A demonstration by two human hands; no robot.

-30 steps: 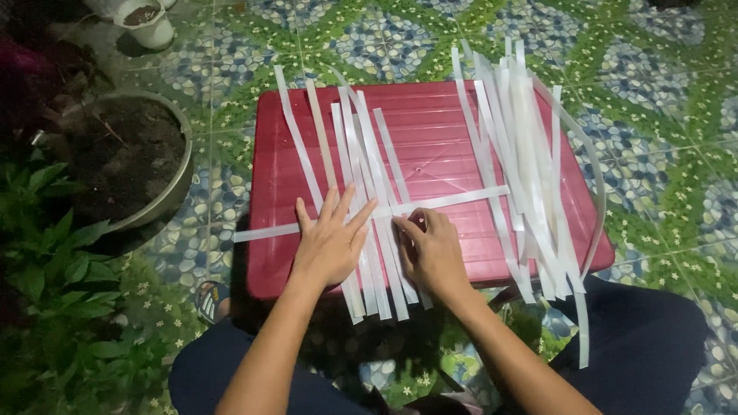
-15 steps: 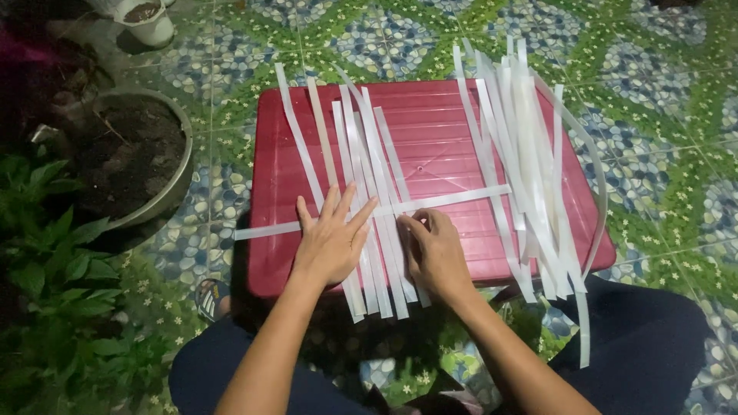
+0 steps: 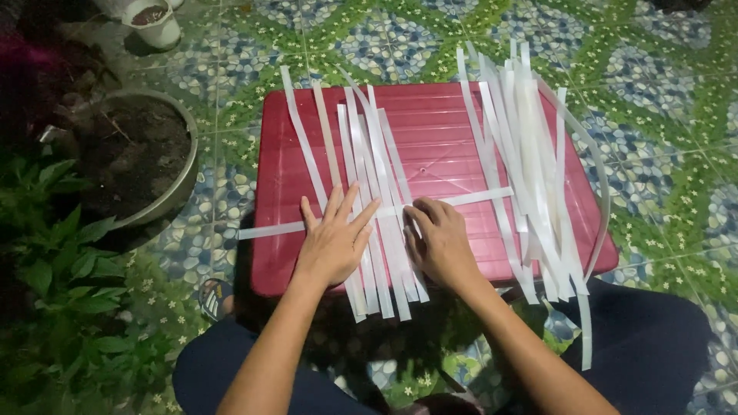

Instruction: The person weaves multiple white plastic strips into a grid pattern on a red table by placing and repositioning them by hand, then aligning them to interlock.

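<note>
head view: left hand (image 3: 334, 242) lies flat with fingers spread, pressing a cluster of white strips (image 3: 377, 192) against the red plastic desk (image 3: 438, 146). right hand (image 3: 440, 242) has its fingers curled together, pinching the crosswise strip (image 3: 461, 200) where it passes through the cluster. a loose pile of strips (image 3: 530, 154) lies on the desk's right part. a soil-filled pot (image 3: 131, 154) stands on the tiled floor (image 3: 653, 115).

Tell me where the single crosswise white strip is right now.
In the head view, the crosswise white strip lies across the middle of the red plastic lid, running from its left edge, under the left hand, toward the loose strip pile at right.
</note>
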